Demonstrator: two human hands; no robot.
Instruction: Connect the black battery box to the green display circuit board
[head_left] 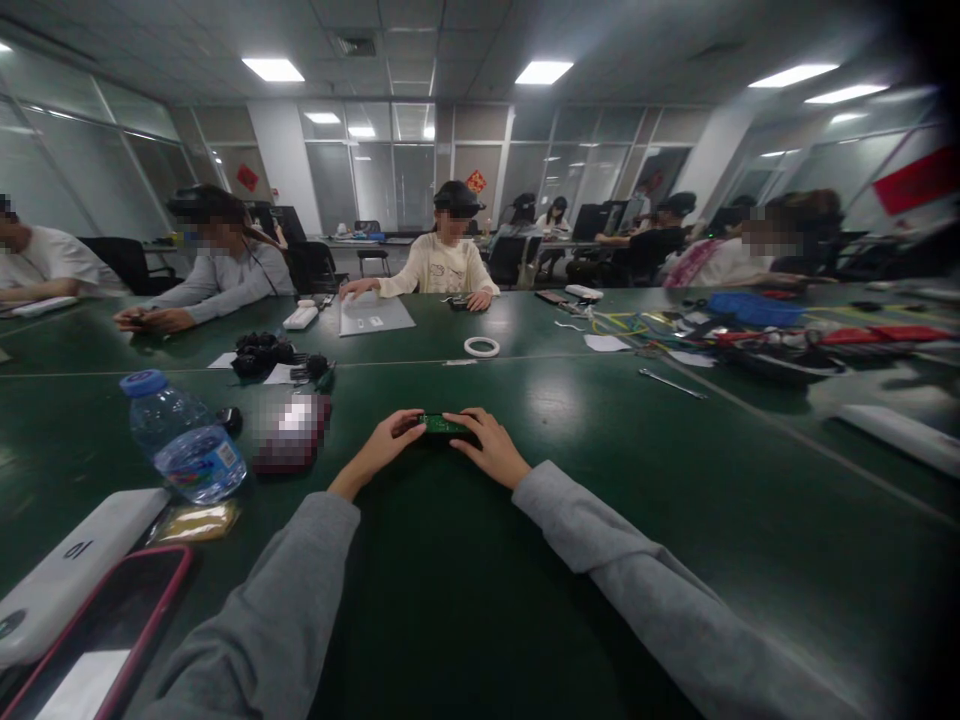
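A small green circuit board (441, 424) lies on the dark green table (570, 520) straight ahead of me. My left hand (386, 440) pinches its left end, fingers curled. My right hand (487, 442) grips its right end the same way. Both grey sleeves reach in from the bottom of the view. The board's underside is hidden.
A water bottle (184, 440) lies at my left, beside a white power bank (71, 575) and a pink-cased phone (97, 640). Black parts (262, 355), a tape ring (481, 347) and a metal tool (671, 384) lie farther off. Cables and tools (765, 335) crowd the right. Several people sit across.
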